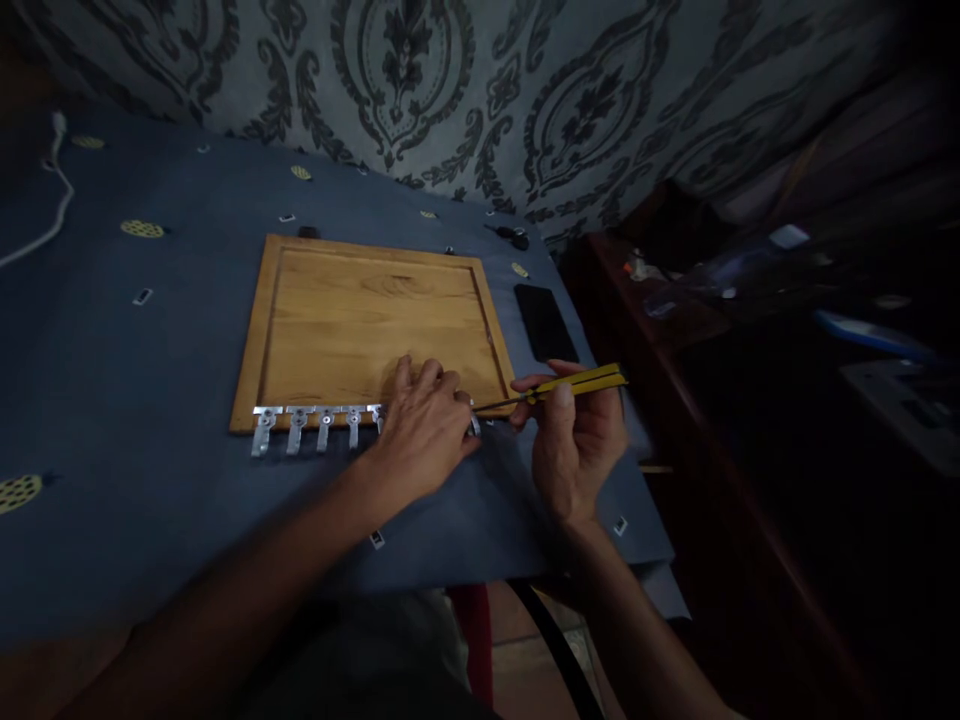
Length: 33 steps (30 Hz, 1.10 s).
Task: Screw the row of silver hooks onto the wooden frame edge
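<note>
A framed wooden panel lies flat on the blue cloth. Along its near edge sits a row of several silver metal hooks, spaced side by side. My left hand rests over the right part of this edge, fingers bent on the wood. Its thumb and index finger close around one metal hook, mostly covered by the hand. My right hand grips a screwdriver with a yellow handle. The shaft points left, its tip at the held hook; exact contact is hidden.
A black phone lies right of the panel, with keys beyond it. A white cable runs along the far left of the covered table. Patterned fabric rises behind. Dark furniture holding clutter stands at the right.
</note>
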Each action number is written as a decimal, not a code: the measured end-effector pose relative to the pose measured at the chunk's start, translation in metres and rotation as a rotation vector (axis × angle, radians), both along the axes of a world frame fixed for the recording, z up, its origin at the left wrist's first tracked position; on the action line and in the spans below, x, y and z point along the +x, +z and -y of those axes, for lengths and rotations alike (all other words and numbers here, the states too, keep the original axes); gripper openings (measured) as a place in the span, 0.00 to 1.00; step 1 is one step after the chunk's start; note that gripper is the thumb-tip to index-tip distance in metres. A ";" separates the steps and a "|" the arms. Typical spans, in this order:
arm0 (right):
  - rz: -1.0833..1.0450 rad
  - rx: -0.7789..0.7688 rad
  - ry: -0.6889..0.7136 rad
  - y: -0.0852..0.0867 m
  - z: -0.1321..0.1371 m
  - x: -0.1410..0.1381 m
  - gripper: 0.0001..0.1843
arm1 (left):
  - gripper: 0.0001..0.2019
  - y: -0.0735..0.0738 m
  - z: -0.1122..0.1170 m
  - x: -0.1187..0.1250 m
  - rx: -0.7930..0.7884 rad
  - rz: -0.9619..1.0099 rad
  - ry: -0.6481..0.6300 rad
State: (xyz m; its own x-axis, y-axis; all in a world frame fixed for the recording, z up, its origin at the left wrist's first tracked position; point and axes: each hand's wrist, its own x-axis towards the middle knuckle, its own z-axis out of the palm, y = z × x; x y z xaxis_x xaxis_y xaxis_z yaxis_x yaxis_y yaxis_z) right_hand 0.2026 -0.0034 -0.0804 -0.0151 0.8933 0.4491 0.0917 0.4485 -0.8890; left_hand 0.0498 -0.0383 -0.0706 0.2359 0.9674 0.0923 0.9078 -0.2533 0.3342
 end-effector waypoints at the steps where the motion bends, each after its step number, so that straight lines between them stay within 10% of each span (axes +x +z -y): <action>1: -0.005 0.003 0.007 -0.001 0.000 0.000 0.12 | 0.15 0.000 0.000 0.000 0.001 -0.002 0.000; 22: 0.232 0.019 0.033 0.018 -0.006 0.012 0.11 | 0.17 0.006 -0.001 0.000 -0.068 -0.034 -0.007; 33: 0.328 -0.054 0.303 0.038 -0.015 0.021 0.23 | 0.16 0.000 0.001 -0.001 0.019 -0.042 -0.003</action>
